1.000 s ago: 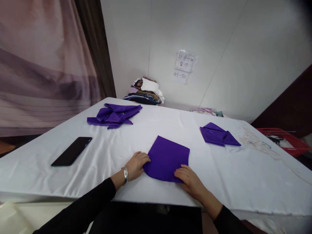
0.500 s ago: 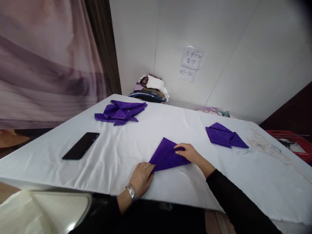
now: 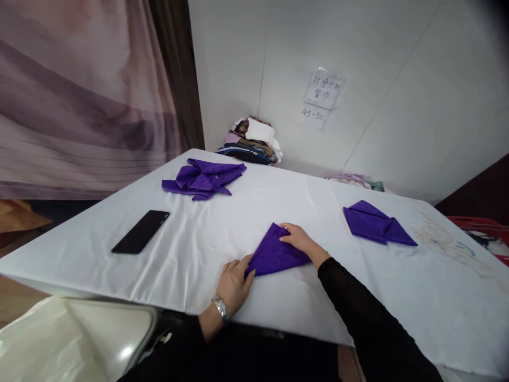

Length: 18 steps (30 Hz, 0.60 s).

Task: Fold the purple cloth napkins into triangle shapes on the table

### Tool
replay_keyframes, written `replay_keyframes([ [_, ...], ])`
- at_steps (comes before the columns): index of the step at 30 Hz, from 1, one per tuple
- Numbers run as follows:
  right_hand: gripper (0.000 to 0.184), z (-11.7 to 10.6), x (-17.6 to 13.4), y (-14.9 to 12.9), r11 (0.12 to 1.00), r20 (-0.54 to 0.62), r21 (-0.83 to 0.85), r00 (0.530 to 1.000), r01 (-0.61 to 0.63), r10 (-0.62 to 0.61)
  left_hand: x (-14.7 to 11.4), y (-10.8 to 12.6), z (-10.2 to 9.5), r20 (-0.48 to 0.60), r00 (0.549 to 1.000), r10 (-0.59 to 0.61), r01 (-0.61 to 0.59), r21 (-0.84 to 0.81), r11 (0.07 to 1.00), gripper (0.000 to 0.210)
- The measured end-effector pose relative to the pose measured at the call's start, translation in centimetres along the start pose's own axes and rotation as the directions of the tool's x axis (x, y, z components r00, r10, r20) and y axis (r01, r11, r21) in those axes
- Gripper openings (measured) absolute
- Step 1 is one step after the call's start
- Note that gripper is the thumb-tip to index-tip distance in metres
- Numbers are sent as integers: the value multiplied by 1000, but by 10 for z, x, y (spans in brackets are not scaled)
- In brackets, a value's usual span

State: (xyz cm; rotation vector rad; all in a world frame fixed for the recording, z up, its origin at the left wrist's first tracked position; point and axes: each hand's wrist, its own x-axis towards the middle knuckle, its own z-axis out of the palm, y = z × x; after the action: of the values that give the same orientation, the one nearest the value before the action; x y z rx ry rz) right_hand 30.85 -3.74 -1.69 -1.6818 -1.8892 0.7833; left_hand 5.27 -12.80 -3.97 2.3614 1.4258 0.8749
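Observation:
A purple napkin [image 3: 274,254] lies folded to a triangle near the front of the white-covered table, its tip pointing away from me. My left hand [image 3: 234,284], with a silver watch on its wrist, pinches the napkin's near left corner between thumb and fingers. At the upper right edge, close to the tip, my right hand [image 3: 296,237] grips the cloth with bent fingers. To the right rests another folded purple napkin [image 3: 376,223]. A loose, crumpled heap of purple cloth [image 3: 202,179] sits at the back left.
A black phone [image 3: 141,232] lies on the tablecloth [image 3: 191,276] at left. Stacked fabrics [image 3: 252,140] stand behind the table's back edge, below a handwritten sign [image 3: 324,89] on the wall. A pale chair [image 3: 115,329] is at the front left, a red crate [image 3: 473,225] far right.
My right hand has slid up along the napkin's right edge toward its tip. The left hand keeps its corner, its thumb now more visible. The whole view has shifted slightly.

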Motion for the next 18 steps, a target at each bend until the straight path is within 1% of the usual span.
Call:
replay_keyframes([
  [3,54,1,-6,9,994,-40,34,994,-101,102,2,0,1,-2,1000,-6,6,-9,1000,34],
  [5,54,2,-5,10,990,-67,52,989,-132,135,2,0,1,-3,1000,-1,1,-6,1000,33],
  [8,52,7,2,5,991,-93,71,989,-109,116,2,1,2,2,1000,29,-29,20,999,33],
  [11,49,11,9,-3,997,-99,9,992,-73,73,1,2,2,21,998,59,-60,46,997,36],
  [15,47,15,14,-10,992,-98,-103,993,-71,61,-1,2,2,35,999,38,-40,60,997,37],
  [18,46,17,14,-10,991,-100,-123,994,-57,45,-2,1,2,36,999,22,-24,54,998,38],
])
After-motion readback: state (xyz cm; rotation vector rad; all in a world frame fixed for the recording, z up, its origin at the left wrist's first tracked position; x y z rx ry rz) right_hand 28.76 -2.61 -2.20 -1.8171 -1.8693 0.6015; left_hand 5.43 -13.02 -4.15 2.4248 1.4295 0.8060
